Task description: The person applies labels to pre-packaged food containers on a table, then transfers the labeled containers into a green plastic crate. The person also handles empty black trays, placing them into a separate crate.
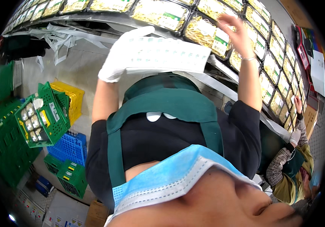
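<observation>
My left hand (119,56), in a white glove, grips a white sheet (170,55) of small green-printed labels at its left end. My bare right hand (234,30), with a thin bracelet at the wrist, is raised over rows of black trays of pale noodle-like food under clear film (207,34). Its fingers are apart and somewhat bent, with nothing visible held in them. The trays stand close together along a long work surface, which curves across the top and right of the view.
A co-worker (298,166) works at the trays on the right, hands on them. At the left are green crates (58,119), one holding small packs, a yellow crate (75,98) and a blue crate (68,149). Paper strips (58,41) hang from the bench's edge.
</observation>
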`<state>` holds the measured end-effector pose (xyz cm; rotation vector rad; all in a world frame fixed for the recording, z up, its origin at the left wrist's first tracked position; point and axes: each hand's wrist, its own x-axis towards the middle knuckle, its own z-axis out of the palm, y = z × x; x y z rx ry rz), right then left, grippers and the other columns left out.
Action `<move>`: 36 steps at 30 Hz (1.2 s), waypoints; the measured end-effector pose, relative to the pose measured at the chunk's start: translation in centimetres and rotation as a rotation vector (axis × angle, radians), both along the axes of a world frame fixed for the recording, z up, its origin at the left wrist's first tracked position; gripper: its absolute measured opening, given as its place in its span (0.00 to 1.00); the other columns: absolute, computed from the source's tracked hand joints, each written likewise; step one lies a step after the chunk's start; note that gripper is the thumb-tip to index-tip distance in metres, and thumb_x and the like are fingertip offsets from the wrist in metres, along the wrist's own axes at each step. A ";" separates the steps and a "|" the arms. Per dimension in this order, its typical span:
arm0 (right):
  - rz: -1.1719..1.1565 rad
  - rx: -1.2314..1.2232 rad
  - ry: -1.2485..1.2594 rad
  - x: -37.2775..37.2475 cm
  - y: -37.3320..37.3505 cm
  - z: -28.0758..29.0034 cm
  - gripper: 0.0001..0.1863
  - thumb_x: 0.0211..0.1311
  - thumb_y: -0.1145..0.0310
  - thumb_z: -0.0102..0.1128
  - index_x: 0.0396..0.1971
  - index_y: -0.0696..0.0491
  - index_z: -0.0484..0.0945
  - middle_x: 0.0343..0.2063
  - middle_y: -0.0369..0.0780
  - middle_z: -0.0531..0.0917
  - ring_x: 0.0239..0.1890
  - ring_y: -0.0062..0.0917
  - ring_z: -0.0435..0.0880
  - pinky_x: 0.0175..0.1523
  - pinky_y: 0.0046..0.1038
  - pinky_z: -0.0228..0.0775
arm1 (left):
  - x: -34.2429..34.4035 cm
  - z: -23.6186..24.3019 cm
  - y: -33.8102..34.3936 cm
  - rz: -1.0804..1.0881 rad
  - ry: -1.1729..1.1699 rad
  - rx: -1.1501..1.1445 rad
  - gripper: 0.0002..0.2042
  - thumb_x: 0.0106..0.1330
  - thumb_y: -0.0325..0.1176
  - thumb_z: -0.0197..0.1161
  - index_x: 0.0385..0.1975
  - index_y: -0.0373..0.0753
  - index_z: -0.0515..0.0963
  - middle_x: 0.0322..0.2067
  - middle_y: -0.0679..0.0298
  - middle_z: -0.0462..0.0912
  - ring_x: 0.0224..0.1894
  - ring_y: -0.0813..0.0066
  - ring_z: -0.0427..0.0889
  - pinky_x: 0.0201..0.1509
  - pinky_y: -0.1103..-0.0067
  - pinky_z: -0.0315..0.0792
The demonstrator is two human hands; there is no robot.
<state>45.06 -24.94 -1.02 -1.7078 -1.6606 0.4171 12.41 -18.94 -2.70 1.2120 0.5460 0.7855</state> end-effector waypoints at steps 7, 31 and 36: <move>0.387 0.125 -0.267 -14.5 -2.8 1.6 0.15 0.49 0.67 0.52 0.38 0.55 0.68 0.32 0.42 0.72 0.36 0.34 0.72 0.40 0.29 0.65 | -0.5 -1.5 -3.7 0.060 0.074 -0.087 0.09 0.53 0.26 0.55 0.33 0.33 0.71 0.30 0.64 0.75 0.31 0.82 0.73 0.32 0.87 0.68; 0.182 0.231 -0.424 -3.3 -11.3 -2.0 0.09 0.41 0.74 0.54 0.28 0.52 0.72 0.23 0.35 0.71 0.24 0.24 0.71 0.28 0.21 0.66 | 13.0 -6.3 -6.5 -0.009 0.112 -0.204 0.10 0.54 0.26 0.54 0.34 0.30 0.71 0.30 0.63 0.76 0.31 0.79 0.74 0.33 0.85 0.68; -0.116 0.083 0.370 5.4 -9.5 -3.0 0.09 0.46 0.71 0.56 0.30 0.56 0.71 0.26 0.37 0.74 0.28 0.20 0.73 0.35 0.19 0.67 | 14.2 -5.5 -6.6 0.126 0.117 -0.271 0.10 0.55 0.28 0.53 0.34 0.30 0.71 0.31 0.63 0.75 0.33 0.80 0.73 0.35 0.84 0.67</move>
